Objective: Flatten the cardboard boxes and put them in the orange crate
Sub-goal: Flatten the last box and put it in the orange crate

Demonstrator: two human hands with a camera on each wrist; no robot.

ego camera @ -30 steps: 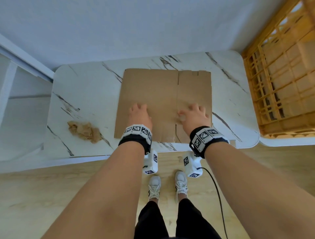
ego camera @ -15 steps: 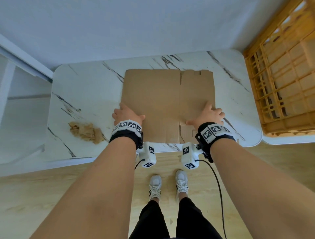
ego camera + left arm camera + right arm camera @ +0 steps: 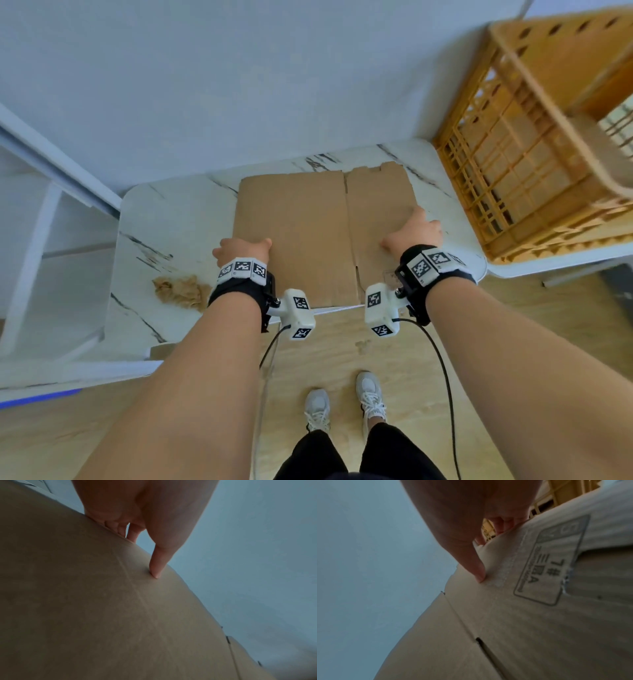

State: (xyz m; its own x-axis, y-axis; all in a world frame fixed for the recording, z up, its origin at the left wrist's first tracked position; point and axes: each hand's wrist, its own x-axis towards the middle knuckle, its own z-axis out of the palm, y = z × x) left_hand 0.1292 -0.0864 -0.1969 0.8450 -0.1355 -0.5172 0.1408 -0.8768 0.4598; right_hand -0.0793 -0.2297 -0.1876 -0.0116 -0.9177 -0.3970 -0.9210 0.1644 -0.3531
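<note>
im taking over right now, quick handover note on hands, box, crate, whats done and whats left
Left hand: pinches the left edge of the flattened brown cardboard box, thumb on top, fingers curled under.
Right hand: same grip on the right edge.
The box lies flat on the white marble-pattern table. The orange plastic lattice crate stands to the right.
Done: box flattened.
Left: lift it and put it in the crate.
A crumpled brown paper wad lies left of the box.

cardboard (image 3: 301, 233): brown | crate (image 3: 534, 144): orange lattice | table (image 3: 178, 219): white, grey-veined marble
</note>
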